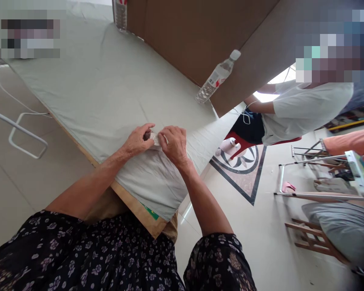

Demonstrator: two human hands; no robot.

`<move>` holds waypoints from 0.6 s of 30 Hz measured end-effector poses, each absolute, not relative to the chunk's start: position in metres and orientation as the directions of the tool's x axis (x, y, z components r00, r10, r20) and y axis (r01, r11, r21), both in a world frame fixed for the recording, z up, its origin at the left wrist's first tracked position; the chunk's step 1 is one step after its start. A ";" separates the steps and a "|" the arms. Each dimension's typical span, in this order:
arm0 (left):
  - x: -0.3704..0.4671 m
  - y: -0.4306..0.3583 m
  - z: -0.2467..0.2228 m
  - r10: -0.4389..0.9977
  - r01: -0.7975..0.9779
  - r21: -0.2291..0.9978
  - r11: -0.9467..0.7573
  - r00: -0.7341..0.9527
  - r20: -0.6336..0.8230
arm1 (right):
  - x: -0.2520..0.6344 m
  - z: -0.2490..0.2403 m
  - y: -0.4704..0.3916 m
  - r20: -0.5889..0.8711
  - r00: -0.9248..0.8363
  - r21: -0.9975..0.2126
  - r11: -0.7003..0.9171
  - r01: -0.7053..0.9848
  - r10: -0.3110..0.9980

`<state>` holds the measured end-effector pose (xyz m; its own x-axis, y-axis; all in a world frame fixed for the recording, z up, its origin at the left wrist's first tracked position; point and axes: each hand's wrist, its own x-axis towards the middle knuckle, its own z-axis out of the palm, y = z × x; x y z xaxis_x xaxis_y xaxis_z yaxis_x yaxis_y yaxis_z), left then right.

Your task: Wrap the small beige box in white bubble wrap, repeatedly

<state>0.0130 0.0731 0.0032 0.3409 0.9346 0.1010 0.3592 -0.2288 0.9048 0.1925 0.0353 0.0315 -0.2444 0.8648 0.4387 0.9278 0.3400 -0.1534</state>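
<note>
Near the table's front corner, my left hand (139, 139) and my right hand (175, 144) are close together, fingers curled around a small pale, patterned object (154, 138). My left fingers and thumb grip its left side, where something dark shows between them. The right fingertips pinch its right end. What exactly the object is cannot be made out, and the fingers cover part of it. It is low over the pale cloth (109, 89) that covers the table.
Beyond my hands, a clear plastic bottle (215, 80) leans by a large brown cardboard panel (182, 36); another bottle (121, 15) stands farther left. A person in a white shirt (312, 107) sits at the right. White metal tubing (27, 133) is at the left.
</note>
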 end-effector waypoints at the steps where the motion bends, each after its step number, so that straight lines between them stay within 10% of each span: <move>1: 0.014 0.072 0.004 0.930 0.343 0.907 -0.244 0.348 0.118 | 0.192 0.032 0.039 0.439 -0.201 -0.189 0.309 0.932 0.876; 18: 0.016 0.069 0.014 0.921 -0.096 0.995 -0.041 0.382 0.075 | 0.223 0.062 0.164 0.364 -0.055 -0.421 0.217 0.880 0.930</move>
